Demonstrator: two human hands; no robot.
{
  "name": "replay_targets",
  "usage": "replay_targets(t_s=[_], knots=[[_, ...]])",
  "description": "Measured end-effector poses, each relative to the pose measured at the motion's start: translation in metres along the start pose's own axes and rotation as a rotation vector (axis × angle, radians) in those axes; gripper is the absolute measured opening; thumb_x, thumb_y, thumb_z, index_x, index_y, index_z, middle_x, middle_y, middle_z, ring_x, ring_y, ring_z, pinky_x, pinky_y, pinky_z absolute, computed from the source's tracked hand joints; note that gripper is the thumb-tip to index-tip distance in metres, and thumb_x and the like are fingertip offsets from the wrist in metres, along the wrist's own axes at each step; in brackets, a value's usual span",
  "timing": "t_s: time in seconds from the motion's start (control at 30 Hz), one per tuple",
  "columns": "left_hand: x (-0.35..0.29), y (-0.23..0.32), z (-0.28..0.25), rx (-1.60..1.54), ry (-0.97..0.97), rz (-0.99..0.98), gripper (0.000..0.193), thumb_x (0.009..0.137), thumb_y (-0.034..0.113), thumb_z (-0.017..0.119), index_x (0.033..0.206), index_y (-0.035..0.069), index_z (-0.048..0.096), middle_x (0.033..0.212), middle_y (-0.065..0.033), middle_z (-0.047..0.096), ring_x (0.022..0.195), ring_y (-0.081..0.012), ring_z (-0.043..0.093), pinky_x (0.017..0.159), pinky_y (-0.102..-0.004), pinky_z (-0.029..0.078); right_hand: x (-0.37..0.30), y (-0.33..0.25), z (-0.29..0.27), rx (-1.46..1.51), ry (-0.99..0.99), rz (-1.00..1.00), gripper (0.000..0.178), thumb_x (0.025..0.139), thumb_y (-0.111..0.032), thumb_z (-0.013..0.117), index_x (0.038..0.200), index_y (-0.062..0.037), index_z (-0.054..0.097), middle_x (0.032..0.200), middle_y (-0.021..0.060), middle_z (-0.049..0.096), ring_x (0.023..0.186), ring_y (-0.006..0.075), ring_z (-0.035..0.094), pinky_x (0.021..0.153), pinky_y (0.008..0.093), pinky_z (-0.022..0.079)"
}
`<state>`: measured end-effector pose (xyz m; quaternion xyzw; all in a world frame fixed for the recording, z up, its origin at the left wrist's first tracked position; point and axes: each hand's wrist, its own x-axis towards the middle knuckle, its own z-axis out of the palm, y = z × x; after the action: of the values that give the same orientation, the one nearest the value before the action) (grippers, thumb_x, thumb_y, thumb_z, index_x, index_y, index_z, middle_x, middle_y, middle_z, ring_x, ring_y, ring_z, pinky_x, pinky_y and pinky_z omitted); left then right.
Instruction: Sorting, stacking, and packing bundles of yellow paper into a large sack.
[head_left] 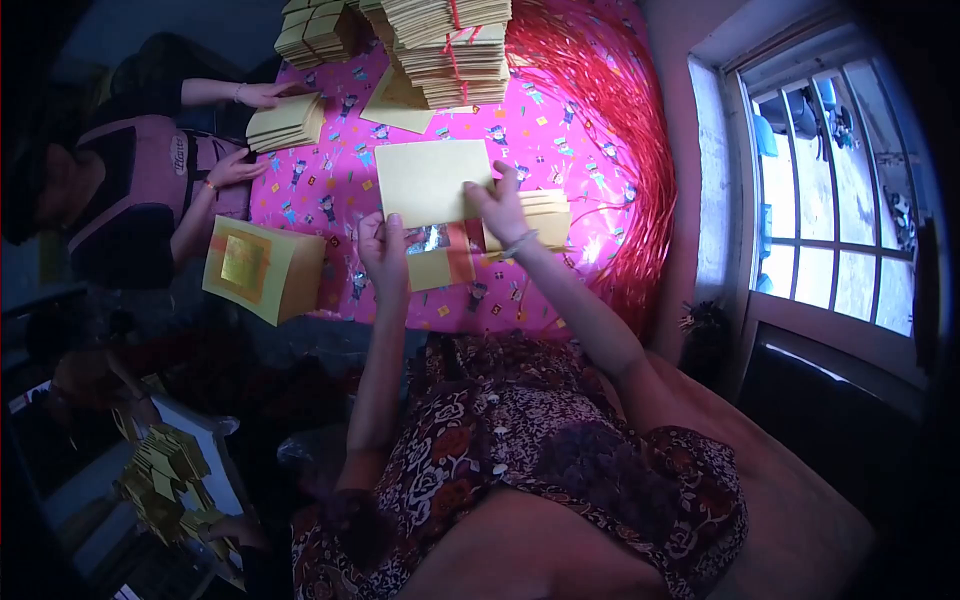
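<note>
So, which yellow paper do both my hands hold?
The blank central paper, between left hand and right hand; unlike it, the paper below shows shiny foil.

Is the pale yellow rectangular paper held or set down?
Held: left hand grips the paper by its lower edge, right hand touching its right side.

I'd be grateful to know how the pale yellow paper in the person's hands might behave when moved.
The pale yellow paper seems fairly stiff, as it spans nearly flat between the left hand and right hand. It is probably light, held only near its edges. Its thickness is hard to judge.
</note>
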<state>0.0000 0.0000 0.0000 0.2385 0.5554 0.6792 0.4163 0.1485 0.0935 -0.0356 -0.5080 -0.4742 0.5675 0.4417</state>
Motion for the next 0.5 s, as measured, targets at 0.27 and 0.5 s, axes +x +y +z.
replay_targets(t_s=[0.27, 0.5], knots=[[-0.054, -0.045, 0.012, 0.277, -0.526, 0.146, 0.048, 0.078, 0.011, 0.061, 0.118, -0.003, 0.038, 0.100, -0.0110, 0.053, 0.086, -0.0187, 0.056, 0.077, -0.0310, 0.048, -0.033, -0.060, -0.152, 0.512, 0.009, 0.147, 0.036, 0.088, -0.007, 0.049, 0.121, 0.0013, 0.038, 0.106, 0.0135, 0.056, 0.092, 0.0181, 0.058, 0.080, 0.0296, 0.048], [-0.030, -0.123, 0.039, 0.849, -0.486, 0.297, 0.063, 0.069, 0.016, 0.071, 0.117, 0.000, 0.033, 0.094, -0.0100, 0.049, 0.079, -0.0160, 0.054, 0.063, -0.0266, 0.047, -0.072, -0.052, -0.185, 0.677, -0.087, 0.142, 0.038, 0.090, -0.004, 0.041, 0.127, -0.0040, 0.033, 0.106, 0.0091, 0.057, 0.094, 0.0144, 0.058, 0.082, 0.0273, 0.046]])
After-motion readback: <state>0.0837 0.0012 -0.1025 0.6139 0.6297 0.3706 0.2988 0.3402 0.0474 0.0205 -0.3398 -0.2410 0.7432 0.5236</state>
